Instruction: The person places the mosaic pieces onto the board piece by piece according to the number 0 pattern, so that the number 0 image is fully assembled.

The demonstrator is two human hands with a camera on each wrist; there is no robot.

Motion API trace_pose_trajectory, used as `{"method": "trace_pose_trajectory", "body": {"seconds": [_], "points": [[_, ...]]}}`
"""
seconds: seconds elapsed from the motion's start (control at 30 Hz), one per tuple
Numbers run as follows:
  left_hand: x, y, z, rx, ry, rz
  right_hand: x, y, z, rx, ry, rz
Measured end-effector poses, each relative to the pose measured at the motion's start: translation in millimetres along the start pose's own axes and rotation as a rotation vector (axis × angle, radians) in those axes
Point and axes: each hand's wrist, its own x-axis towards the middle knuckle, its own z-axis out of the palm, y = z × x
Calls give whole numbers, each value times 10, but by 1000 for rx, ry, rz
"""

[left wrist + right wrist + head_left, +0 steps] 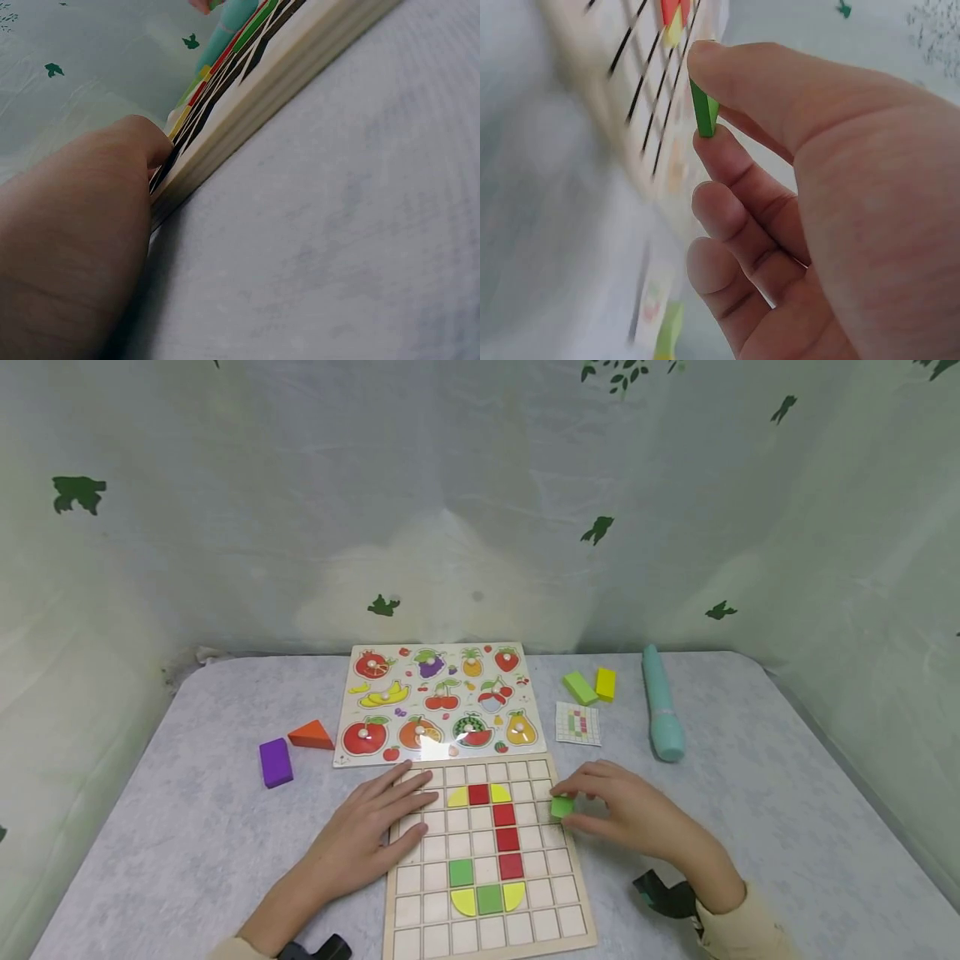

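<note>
A wooden grid board (534, 864) lies in front of the person. Set in its squares are several red tiles (507, 839), two green tiles (461, 872) and several rounded yellow tiles (464, 902). The left hand (367, 831) rests on the board's left edge with its fingers spread and straight. Between thumb and index finger, the right hand (622, 806) pinches a small green tile (703, 109) at the board's right edge. The other right fingers are bent loosely in the right wrist view. In the left wrist view, the left hand (82, 217) lies against the board's side.
Behind the grid board lies a fruit puzzle board (405, 672). A pattern card (577, 723), a light green block (581, 687), a yellow block (605, 684) and a teal tube-shaped case (662, 706) are at right. Purple (276, 763) and orange (311, 735) blocks lie left.
</note>
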Motion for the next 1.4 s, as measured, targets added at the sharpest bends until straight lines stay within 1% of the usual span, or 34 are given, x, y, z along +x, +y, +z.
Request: {"method": "trace_pose_trajectory", "body": {"seconds": [0.27, 0.4, 0.5, 0.6, 0.73, 0.93, 1.03, 1.27, 1.4], "points": [[0, 1, -1, -5, -2, -6, 276, -270, 102, 23, -59, -95], [-3, 7, -3, -3, -8, -13, 400, -392, 194, -9, -82, -139], [-3, 10, -7, -3, -10, -10, 473, -486, 276, -31, -98, -160], [-4, 6, -8, 0, -10, -9, 526, -573, 360, -35, -115, -159], [-4, 0, -6, -2, -7, -8, 571, -648, 458, -33, -133, -150], [-3, -1, -4, -3, -1, 1, 602, -674, 579, -39, -130, -205], [-2, 0, -5, -1, 0, 3, 610, -674, 617, -38, -130, -218], [0, 8, -14, 1, -1, 2, 615, -671, 637, -46, -139, -236], [2, 10, -14, -2, -4, 0, 567, -662, 594, -43, -137, -211]]}}
